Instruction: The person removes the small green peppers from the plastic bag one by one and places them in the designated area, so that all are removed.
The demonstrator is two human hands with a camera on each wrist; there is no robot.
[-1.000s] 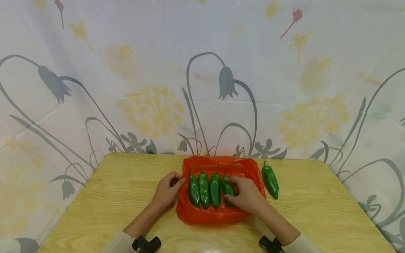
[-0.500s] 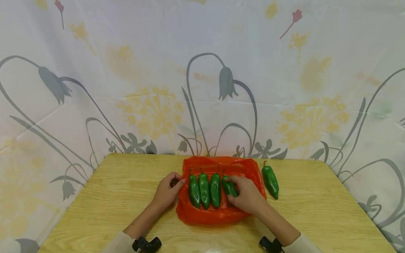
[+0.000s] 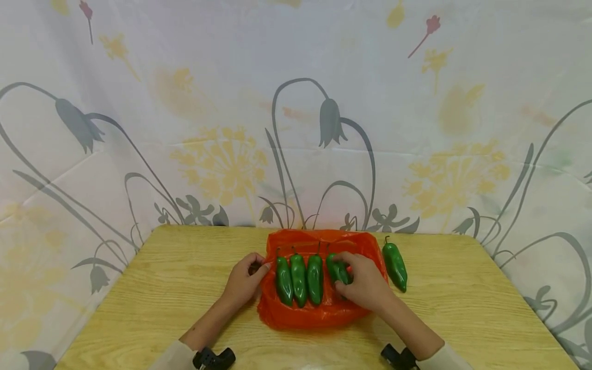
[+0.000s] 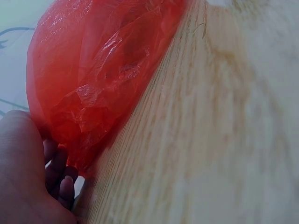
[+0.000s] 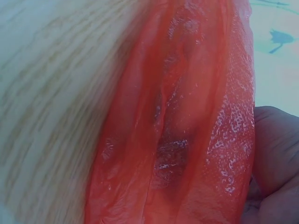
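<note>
Left hand (image 3: pixel 244 278) pinching red bag (image 3: pixel 305 318), right hand (image 3: pixel 365 283) curled round pepper (image 3: pixel 337 270)

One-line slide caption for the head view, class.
Left hand at the edge of a red plastic bag, right hand holding one of four green peppers inside; a fifth pepper on the table.

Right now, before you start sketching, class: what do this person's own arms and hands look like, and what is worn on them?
The left hand and right hand wear no gloves. The left sleeve and right sleeve are pale cream, ending partway along the forearms. Near each cuff sits a small black device: left device, right device. Their fastening isn't clear.
</note>
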